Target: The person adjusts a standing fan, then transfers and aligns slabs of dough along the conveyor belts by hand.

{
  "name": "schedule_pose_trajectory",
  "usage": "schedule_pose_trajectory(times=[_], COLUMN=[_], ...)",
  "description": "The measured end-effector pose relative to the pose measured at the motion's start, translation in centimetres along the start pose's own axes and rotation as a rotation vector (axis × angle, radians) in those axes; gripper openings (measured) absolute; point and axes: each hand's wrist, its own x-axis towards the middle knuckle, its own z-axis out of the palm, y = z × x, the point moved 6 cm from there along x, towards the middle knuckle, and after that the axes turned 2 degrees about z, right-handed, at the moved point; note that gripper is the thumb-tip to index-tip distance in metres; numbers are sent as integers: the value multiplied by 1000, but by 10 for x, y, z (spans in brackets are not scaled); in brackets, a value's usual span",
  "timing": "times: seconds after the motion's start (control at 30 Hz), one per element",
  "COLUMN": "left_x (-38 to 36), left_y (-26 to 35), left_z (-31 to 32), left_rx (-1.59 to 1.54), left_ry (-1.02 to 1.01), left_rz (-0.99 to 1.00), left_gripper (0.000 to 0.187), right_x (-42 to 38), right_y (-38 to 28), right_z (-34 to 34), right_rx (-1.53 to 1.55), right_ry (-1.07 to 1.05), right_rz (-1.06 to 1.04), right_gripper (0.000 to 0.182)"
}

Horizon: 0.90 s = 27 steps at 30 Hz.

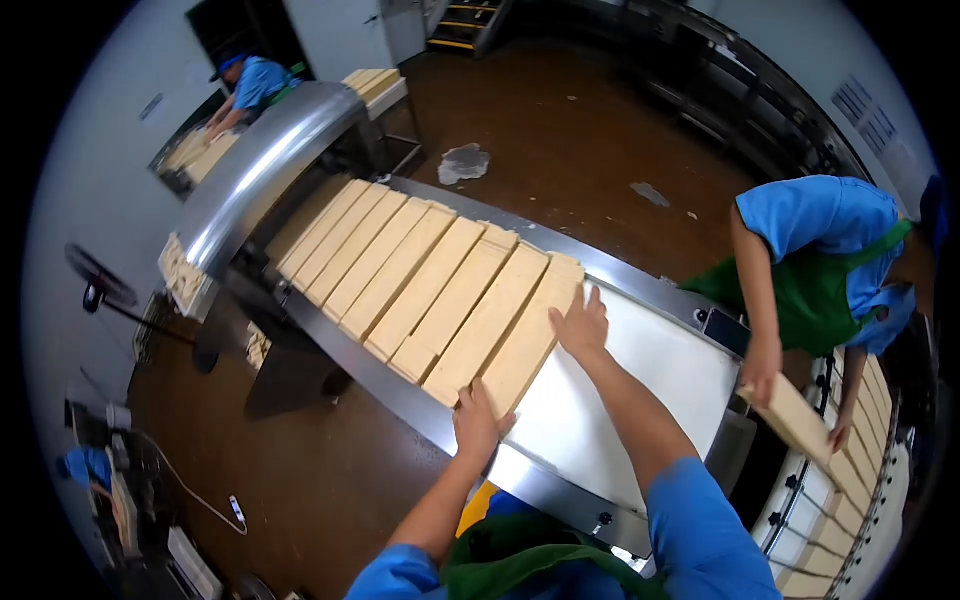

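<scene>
A row of pale, flat rectangular slabs (440, 270) lies side by side on the white conveyor belt (640, 390). My left hand (478, 425) touches the near end of the rightmost slab (535, 340), its fingers spread. At the far end of that same slab rests my right hand (580, 325), fingers apart against its edge. Neither hand is wrapped round the slab. Bare belt shows to the right of my hands.
A curved metal cover (270, 170) spans the belt's far left end, with a person (260, 80) behind it. At right, a co-worker (820, 250) holds a slab (795, 420) over another conveyor (820, 490). A dark device (725, 330) sits on the metal rail.
</scene>
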Motion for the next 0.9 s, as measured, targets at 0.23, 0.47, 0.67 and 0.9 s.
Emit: schedule_pose_trajectory(times=[0.23, 0.47, 0.67, 0.9], left_x=[7, 5, -23, -67], left_y=[-2, 3, 69, 173], left_z=[11, 17, 47, 88], left_rx=[278, 241, -122, -52], left_ry=[-43, -157, -416, -344], left_rz=[55, 80, 208, 413], left_gripper=[97, 92, 76, 64], right_x=[58, 34, -58, -176], right_y=[-41, 9, 143, 283], right_z=[7, -18, -93, -141], right_rx=[-118, -69, 107, 218], right_ry=[-133, -134, 20, 447], right_rz=[61, 282, 683, 931], right_gripper=[73, 68, 82, 88])
